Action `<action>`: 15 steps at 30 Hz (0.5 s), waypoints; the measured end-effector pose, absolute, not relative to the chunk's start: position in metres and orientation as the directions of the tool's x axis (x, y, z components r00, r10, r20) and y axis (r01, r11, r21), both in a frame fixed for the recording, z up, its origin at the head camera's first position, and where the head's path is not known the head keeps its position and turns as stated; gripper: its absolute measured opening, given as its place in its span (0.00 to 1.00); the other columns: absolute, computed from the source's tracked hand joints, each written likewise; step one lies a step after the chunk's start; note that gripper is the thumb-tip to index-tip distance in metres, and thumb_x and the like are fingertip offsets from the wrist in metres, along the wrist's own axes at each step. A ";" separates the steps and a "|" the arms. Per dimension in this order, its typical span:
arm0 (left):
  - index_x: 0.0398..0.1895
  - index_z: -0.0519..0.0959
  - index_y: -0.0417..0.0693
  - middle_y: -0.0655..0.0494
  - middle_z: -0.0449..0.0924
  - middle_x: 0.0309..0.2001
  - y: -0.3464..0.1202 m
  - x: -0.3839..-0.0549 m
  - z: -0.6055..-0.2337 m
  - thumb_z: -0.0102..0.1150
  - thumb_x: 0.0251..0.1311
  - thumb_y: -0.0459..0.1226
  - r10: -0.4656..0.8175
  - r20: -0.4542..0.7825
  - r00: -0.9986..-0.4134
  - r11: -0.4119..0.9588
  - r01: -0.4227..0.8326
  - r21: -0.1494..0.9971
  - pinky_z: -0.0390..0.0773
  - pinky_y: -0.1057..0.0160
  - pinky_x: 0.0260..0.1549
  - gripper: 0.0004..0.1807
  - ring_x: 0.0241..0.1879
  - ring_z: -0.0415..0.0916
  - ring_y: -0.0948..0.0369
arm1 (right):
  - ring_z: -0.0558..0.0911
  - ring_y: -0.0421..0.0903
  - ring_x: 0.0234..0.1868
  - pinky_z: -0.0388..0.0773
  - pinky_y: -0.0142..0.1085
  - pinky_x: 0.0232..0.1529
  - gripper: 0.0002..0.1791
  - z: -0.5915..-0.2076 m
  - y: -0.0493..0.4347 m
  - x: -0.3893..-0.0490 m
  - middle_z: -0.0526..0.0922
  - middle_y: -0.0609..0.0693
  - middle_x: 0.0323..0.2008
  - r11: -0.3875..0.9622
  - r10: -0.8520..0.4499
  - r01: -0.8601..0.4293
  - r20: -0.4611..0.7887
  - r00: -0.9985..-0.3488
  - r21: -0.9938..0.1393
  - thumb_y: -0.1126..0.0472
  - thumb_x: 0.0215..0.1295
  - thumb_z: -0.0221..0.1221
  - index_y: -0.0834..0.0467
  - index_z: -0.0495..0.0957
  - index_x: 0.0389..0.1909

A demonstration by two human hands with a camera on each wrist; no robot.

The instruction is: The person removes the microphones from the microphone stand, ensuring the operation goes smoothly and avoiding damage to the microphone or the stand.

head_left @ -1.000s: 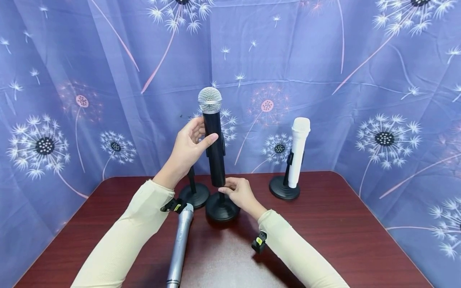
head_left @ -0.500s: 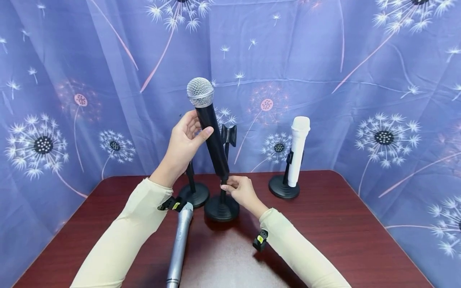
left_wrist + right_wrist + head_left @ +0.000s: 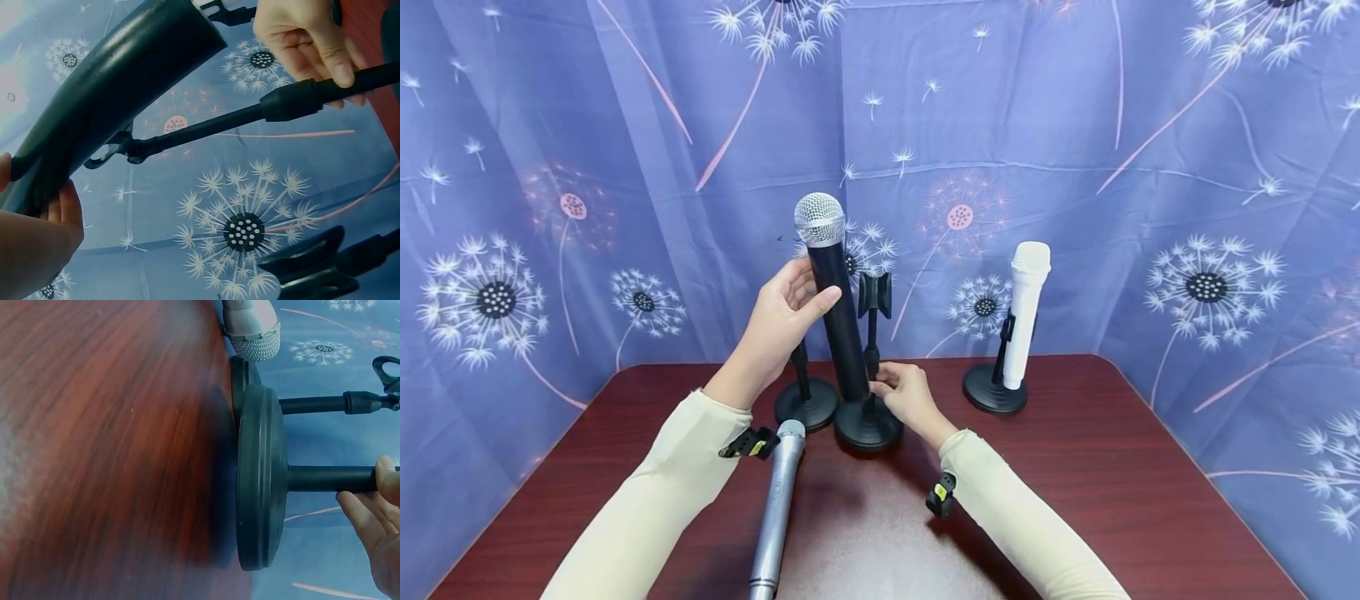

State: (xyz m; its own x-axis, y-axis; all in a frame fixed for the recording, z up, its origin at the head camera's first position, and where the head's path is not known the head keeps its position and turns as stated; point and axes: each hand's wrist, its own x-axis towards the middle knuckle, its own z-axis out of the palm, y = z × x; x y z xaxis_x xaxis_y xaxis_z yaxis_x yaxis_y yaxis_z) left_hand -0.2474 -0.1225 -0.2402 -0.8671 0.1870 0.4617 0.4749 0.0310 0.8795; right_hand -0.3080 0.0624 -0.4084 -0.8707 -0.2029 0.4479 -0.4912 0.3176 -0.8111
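My left hand [image 3: 782, 312] grips the black microphone [image 3: 842, 342] by its handle, thumb in front and fingers behind. Its silver mesh head points up and tilts left. The handle is apart from the clip [image 3: 876, 296] of the middle stand, and a gap shows between them in the left wrist view. Low on that stand's black pole [image 3: 331, 479], my right hand [image 3: 912, 402] pinches with thumb and fingertips. The round black base [image 3: 259, 481] rests on the table. In the left wrist view, the microphone [image 3: 119, 87] crosses the upper left, and my right hand [image 3: 306, 37] holds the pole.
A silver microphone [image 3: 777, 508] lies on the red-brown table [image 3: 1090, 492] near my left forearm. Behind it stands another black stand [image 3: 807, 404], partly hidden. At the right, a white microphone [image 3: 1026, 321] sits in its stand [image 3: 995, 392]. A patterned blue curtain [image 3: 700, 100] hangs behind.
My left hand has moved the black microphone out of the stand's clip to the left, tilting it, then lowered it slightly. My right hand stays at the pole.
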 end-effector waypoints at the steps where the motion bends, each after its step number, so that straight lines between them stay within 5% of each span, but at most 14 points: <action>1: 0.69 0.61 0.40 0.46 0.68 0.64 -0.123 -0.247 -0.242 0.58 0.65 0.37 0.190 0.453 -0.871 0.044 0.468 0.882 0.63 0.55 0.64 0.31 0.62 0.67 0.56 | 0.82 0.39 0.30 0.79 0.28 0.32 0.09 -0.409 0.063 -0.309 0.86 0.57 0.29 0.327 -0.206 -0.501 0.457 -0.865 -0.801 0.75 0.56 0.64 0.67 0.84 0.38; 15: 0.70 0.60 0.44 0.48 0.69 0.63 -0.132 -0.241 -0.265 0.60 0.64 0.42 0.231 0.339 -0.912 0.129 0.374 0.918 0.66 0.52 0.62 0.34 0.61 0.68 0.55 | 0.84 0.41 0.32 0.80 0.31 0.35 0.08 -0.409 0.059 -0.317 0.87 0.55 0.30 0.349 -0.189 -0.498 0.461 -0.867 -0.794 0.72 0.57 0.65 0.66 0.85 0.39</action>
State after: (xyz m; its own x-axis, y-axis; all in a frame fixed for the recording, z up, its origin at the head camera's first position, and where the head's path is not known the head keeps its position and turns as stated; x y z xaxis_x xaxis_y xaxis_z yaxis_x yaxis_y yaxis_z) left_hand -0.2413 -0.1321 -0.2650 -0.9119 0.2308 0.3394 0.3745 0.1293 0.9182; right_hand -0.3168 0.0588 -0.4091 -0.8668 -0.1888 0.4615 -0.4985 0.3486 -0.7937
